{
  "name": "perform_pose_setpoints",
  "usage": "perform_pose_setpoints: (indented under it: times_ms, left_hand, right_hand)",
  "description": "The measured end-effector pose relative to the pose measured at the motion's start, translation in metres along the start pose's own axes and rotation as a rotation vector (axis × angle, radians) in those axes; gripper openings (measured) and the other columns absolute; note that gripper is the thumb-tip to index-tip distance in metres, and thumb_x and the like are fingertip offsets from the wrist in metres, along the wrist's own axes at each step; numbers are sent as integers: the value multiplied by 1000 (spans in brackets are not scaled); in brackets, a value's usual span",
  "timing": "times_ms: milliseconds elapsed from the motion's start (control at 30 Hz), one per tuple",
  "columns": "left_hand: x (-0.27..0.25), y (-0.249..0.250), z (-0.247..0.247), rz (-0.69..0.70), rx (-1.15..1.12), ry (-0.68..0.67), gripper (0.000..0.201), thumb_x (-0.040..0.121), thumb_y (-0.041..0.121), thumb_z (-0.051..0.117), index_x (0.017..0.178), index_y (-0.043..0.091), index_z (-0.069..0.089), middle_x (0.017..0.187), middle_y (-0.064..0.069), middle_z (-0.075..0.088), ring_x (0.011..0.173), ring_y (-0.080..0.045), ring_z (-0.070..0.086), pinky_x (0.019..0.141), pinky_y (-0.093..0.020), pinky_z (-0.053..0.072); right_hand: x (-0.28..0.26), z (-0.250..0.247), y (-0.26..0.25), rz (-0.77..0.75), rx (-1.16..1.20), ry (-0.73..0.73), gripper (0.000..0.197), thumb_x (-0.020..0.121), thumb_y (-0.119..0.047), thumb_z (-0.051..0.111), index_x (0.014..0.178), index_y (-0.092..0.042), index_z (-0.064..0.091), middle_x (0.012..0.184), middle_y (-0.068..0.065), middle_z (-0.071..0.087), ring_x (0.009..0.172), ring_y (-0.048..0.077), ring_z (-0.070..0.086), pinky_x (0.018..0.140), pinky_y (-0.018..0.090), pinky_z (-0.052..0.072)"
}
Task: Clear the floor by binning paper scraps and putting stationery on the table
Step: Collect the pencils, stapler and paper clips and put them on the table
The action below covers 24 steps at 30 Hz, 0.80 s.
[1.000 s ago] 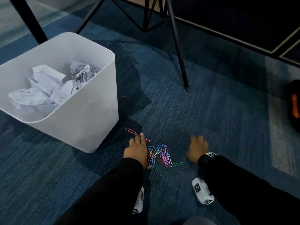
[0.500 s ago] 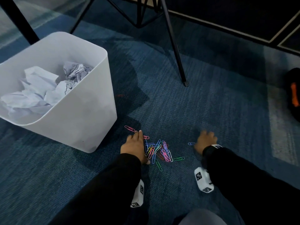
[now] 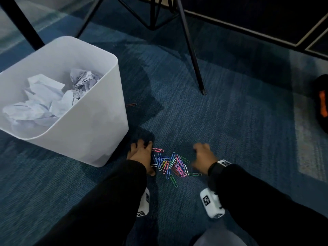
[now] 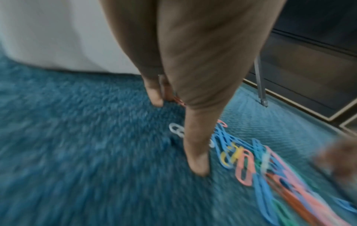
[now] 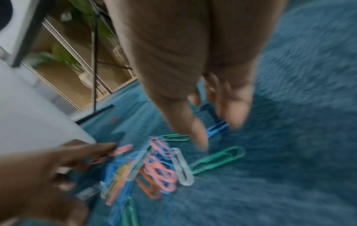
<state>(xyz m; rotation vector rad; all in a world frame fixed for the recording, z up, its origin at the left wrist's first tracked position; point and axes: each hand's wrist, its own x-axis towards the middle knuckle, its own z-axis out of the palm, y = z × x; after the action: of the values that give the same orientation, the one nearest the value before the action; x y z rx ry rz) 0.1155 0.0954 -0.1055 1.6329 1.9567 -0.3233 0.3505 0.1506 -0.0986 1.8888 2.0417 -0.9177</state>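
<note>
A pile of coloured paper clips (image 3: 171, 166) (image 4: 251, 165) (image 5: 154, 168) lies on the blue carpet between my hands. My left hand (image 3: 141, 154) (image 4: 179, 134) rests flat on the carpet at the pile's left edge, fingers straight, thumb (image 4: 199, 160) against the clips. My right hand (image 3: 204, 156) (image 5: 218, 122) is at the pile's right side, fingertips down on the carpet with a blue clip (image 5: 216, 129) under them. A green clip (image 5: 218, 160) lies loose beside the pile. The white bin (image 3: 88, 135) holds crumpled paper (image 3: 44, 100).
A single reddish clip (image 3: 131, 104) lies by the bin's right wall. Black table legs (image 3: 193, 55) stand on the carpet beyond the pile. A black and orange bag (image 3: 322, 103) sits at the far right.
My right hand has swept left toward the pile, bringing the stray blue clip with it. My left hand has stayed at the pile's left edge.
</note>
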Motion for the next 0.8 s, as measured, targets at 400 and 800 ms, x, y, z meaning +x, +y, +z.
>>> perform_pose_setpoints:
  times_ms: [400, 800]
  left_hand:
    - [-20, 28, 16, 12, -396, -16, 52, 85, 14, 62, 132, 11, 42, 128, -15, 42, 120, -32, 50, 98, -31, 40]
    - [-24, -1, 3, -183, -103, 52, 55, 93, 9, 51, 145, 10, 32, 144, -12, 23, 126, -35, 33, 98, -41, 44]
  right_hand:
    - [-4, 38, -65, -208, 122, -91, 72, 61, -22, 81, 123, -16, 46, 119, 9, 38, 107, 30, 53, 99, 36, 46]
    - [-1, 39, -81, -427, -608, -226, 129, 58, -50, 87, 150, -39, -3, 161, 3, -16, 138, 44, 12, 106, 61, 27]
